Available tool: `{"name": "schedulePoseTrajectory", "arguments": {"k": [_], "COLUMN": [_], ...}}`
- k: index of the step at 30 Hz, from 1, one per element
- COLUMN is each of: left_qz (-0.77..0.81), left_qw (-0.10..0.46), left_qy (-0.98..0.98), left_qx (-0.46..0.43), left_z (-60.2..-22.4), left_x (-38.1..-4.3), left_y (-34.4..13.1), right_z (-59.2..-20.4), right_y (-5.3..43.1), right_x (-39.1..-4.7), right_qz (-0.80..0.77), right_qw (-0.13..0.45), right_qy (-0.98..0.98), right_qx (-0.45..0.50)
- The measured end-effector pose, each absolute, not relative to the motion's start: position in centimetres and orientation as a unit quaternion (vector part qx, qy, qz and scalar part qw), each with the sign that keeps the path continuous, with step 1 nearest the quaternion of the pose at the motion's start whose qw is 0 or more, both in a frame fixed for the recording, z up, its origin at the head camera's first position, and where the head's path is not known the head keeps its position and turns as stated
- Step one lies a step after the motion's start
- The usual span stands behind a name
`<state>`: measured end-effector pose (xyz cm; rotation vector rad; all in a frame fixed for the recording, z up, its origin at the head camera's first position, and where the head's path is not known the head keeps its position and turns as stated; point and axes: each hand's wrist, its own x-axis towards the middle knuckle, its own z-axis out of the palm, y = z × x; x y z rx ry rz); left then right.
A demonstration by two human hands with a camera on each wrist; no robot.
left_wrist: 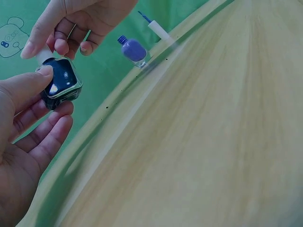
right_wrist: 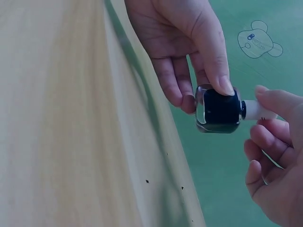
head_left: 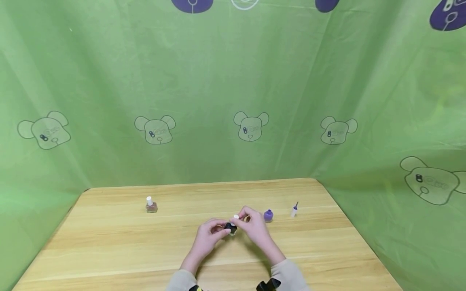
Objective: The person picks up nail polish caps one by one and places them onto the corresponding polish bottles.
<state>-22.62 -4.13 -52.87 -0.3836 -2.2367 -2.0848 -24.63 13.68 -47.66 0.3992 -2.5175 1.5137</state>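
Note:
A squarish glass bottle of black nail polish (right_wrist: 221,112) is held between my two hands over the table. My left hand (head_left: 206,238) grips its body, the thumb lying across the front and the fingers behind. With thumb and fingertips my right hand (head_left: 255,227) pinches the white cap (right_wrist: 258,110) at the bottle's neck. In the right wrist view a thin dark strip of neck shows between cap and shoulder. Beside my right hand stands an uncapped purple nail polish bottle (head_left: 268,216). Its white cap with a purple brush (head_left: 295,210) stands to the right, brush pointing up.
A capped nail polish bottle (head_left: 151,206) with pinkish-brown contents stands at the back left of the wooden table (head_left: 120,250). Green curtains (head_left: 204,161) printed with bear heads hang behind the table and along its sides.

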Motion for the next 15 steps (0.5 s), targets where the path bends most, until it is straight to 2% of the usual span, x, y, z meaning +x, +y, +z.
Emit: {"name": "schedulePoseTrajectory", "arguments": {"k": [8,15], "left_qz": [-0.672,-0.671], "left_qw": [0.032,0.043], "left_qy": [-0.730,-0.728], "left_qx": [-0.124,-0.134], "left_z": [-52.71,-53.01], "left_x": [-22.62,-22.85], "left_y": [-4.14,-4.17], "right_z": [-47.78,-47.77], "right_y": [13.67,14.49], "right_x": [-24.79,-25.18], "right_qz": [0.509,0.507], "right_qw": [0.082,0.021], "right_qy": [-0.846,-0.835], "right_qx": [0.135,0.211]}}
